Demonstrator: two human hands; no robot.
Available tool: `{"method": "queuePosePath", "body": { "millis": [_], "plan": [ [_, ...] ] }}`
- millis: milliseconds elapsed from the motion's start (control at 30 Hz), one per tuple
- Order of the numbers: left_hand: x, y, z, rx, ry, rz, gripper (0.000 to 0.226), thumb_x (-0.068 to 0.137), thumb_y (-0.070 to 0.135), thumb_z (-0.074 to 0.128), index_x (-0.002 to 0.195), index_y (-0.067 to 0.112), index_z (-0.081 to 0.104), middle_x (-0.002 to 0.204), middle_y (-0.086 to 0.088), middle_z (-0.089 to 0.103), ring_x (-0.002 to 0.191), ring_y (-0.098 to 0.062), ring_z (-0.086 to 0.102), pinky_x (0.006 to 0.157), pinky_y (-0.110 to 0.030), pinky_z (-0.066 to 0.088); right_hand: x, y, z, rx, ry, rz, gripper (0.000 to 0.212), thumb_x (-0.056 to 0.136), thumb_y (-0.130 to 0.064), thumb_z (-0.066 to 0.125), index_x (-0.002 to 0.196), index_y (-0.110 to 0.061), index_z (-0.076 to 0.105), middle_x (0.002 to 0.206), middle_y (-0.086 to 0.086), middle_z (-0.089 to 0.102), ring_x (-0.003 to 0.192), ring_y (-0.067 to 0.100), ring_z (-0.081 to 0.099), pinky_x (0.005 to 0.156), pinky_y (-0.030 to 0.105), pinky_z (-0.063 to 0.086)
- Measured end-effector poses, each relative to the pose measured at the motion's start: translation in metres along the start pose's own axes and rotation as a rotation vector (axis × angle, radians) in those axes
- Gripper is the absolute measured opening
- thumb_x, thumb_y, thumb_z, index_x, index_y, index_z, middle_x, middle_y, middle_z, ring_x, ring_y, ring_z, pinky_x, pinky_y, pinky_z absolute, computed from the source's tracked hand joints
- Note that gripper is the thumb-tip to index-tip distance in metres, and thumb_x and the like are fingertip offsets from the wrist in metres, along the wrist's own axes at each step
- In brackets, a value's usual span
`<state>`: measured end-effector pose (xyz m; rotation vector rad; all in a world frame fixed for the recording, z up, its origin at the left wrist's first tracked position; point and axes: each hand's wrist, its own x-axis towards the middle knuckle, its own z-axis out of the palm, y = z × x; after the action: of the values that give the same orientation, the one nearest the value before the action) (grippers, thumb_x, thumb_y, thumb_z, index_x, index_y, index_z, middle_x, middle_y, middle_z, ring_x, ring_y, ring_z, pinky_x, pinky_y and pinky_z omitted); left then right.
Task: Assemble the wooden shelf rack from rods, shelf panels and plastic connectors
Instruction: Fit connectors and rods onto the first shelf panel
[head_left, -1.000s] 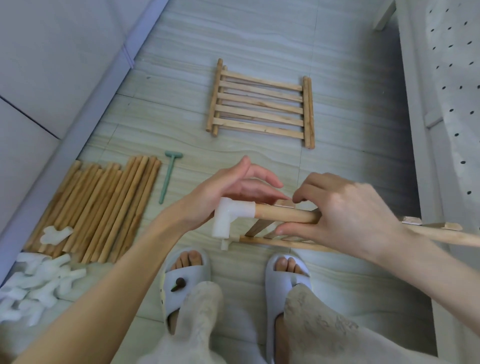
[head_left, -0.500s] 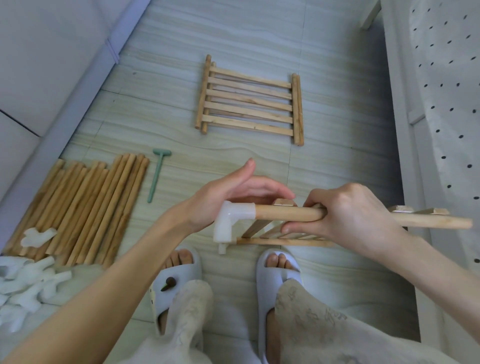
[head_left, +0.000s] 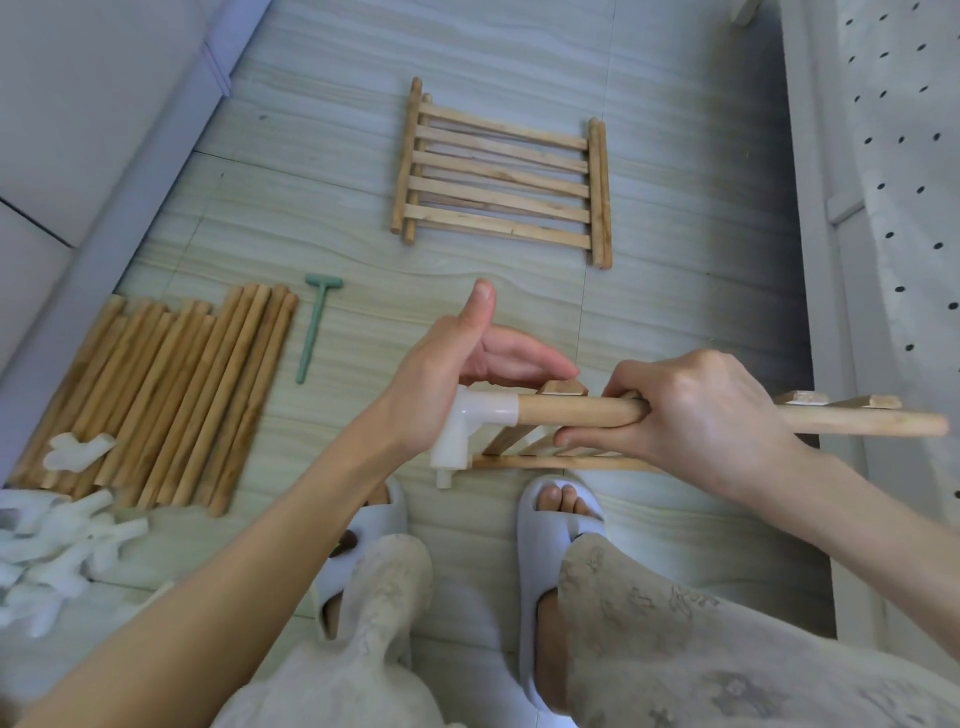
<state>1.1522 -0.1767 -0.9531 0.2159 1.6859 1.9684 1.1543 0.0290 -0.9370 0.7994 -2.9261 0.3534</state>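
At the far left a heap of white plastic connectors is lying on the floor, too jumbled to count, and one more connector is resting on top of the row of loose rods just behind it; the rods are lying side by side, roughly a dozen and a half, though the exact count is unclear. Just right of them a green T-shaped tool is lying alone. Farther back, two slatted shelf panels are lying stacked flat.

In the middle, the left hand is standing open, thumb up and fingers straight, its palm pressing against the end of a white elbow connector fitted on the left end of a rod. Right of that, the right hand is gripping this rod, fingers curled round it, well along from the connector. The rod is forming the near rail of a third shelf panel, held above the floor over the person's two slippered feet.
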Motion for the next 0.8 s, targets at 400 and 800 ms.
{"method": "queuePosePath", "body": {
  "millis": [400,800],
  "plan": [
    [0.0,0.004,-0.016,0.007,-0.228,-0.002,0.057,0.095,0.036,0.013,0.122,0.014,0.058,0.12,-0.007,0.065,0.115,-0.021,0.058,0.102,-0.032,0.04,0.009,-0.002,-0.003,0.011,-0.03,-0.048,0.067,0.067,-0.075,0.04,0.054,-0.013,0.061,0.035,0.0,0.047,0.032,0.028,0.049,0.035,0.024,0.036],
    [-0.004,-0.004,-0.007,-0.198,-0.019,0.039,0.056,0.091,0.048,0.016,0.094,0.012,0.059,0.099,-0.029,0.067,0.093,-0.045,0.064,0.087,-0.049,0.05,0.011,-0.005,-0.003,0.01,-0.091,-0.01,0.071,0.064,-0.08,0.036,0.053,-0.015,0.06,0.036,0.0,0.046,0.034,0.029,0.049,0.039,0.024,0.035]
  ]
}}
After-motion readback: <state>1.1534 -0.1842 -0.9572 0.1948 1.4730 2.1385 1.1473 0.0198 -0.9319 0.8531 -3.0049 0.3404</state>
